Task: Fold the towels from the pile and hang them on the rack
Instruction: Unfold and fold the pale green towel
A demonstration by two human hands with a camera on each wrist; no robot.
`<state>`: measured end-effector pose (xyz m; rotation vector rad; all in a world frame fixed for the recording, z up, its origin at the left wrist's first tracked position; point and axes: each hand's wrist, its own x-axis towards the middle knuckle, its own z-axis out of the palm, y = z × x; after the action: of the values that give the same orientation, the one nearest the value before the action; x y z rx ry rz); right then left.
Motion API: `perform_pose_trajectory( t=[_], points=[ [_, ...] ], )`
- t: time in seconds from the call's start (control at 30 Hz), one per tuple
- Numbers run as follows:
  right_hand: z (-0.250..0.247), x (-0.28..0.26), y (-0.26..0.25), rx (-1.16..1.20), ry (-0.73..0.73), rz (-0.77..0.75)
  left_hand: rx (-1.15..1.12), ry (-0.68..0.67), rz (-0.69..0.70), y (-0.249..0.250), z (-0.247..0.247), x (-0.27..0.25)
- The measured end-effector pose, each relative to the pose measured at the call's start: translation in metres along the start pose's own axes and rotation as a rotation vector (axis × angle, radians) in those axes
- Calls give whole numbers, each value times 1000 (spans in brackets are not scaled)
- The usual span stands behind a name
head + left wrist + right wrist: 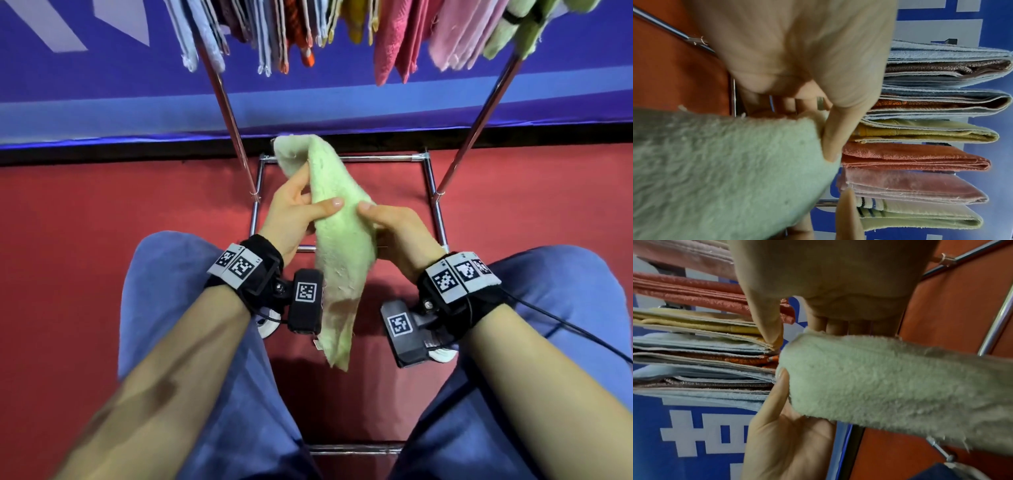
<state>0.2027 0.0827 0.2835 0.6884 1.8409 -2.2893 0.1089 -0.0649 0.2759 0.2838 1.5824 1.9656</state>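
Head view: green towel [337, 233] hangs between left hand [294, 212] and right hand [397, 229], both gripping it

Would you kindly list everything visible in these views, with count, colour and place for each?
Green towel: one, pale green, held up between both hands above the floor.
Hung towels: several, exact count unclear; light blue, brown, orange, yellow, pink, green; draped side by side along the top of the rack.
Rack: one, chrome metal, slanted poles and a square base frame ahead of the person.
Floor: red, under the rack.
Banner: blue with white markings, behind the rack.
Wrist cameras: two, black with coded tags, one strapped on each wrist.
Trousers: blue, on both knees.
Left hand: grips the towel's left side.
Right hand: grips its right side.
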Motion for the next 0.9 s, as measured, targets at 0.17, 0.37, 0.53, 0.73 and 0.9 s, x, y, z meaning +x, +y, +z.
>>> perform_pose_trajectory(
  t=[0.17,0.37,0.53,0.73,0.9],
  points=[
    [0,2,5,16,-11,-51,48,117,-71,0,-3,2],
    [-7,-1,-10,395,54,-85,200,-41,-243,-3,3,-3],
    [-17,-3,-13,640,41,-91,254,-175,-306,-5,2,-5],
    [-15,4,-6,437,81,11,117,-131,-159,-8,4,-4],
    [-11,5,5,237,44,148,80,-77,-91,-4,2,-2]
  ],
)
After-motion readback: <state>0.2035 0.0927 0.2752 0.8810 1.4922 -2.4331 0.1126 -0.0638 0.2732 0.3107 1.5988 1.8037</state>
